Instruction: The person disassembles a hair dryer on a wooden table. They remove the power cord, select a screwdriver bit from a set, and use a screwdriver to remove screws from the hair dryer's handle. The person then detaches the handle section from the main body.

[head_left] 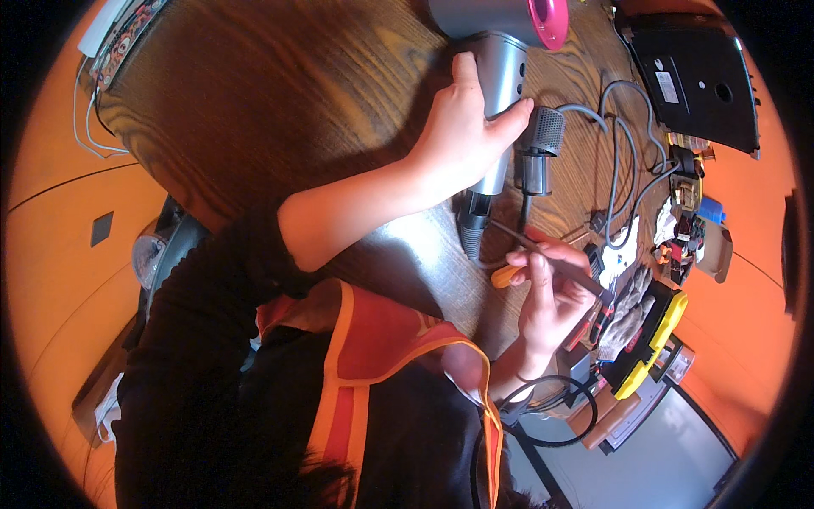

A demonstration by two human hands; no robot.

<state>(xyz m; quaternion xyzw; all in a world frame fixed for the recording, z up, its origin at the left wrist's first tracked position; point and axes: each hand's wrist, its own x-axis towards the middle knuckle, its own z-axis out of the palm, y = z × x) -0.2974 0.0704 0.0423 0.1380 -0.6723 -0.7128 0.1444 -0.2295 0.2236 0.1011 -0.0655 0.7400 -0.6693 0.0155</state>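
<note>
A grey hair dryer (pixel 502 66) with a pink end lies on the wooden table, its handle pointing toward me. Wrapped round that handle is my left hand (pixel 454 136), thumb and fingers closed on it. At the handle's lower end a black inner part (pixel 475 212) shows. My right hand (pixel 551 301) grips a thin-shafted dark screwdriver (pixel 585 282), its tip close to the black part; whether they touch I cannot tell. An orange piece (pixel 506 276), partly hidden, pokes out by the right fingers. Beside the handle sits a grey perforated filter cage (pixel 547 131) around the cord.
Grey cord (pixel 626 191) loops over the table's right side. Beyond it are a black panel (pixel 695 85), grey work gloves (pixel 629 318), red-handled pliers (pixel 600 322) and a black and yellow toolbox (pixel 653 343). A black cable coil (pixel 593 407) is near my right wrist.
</note>
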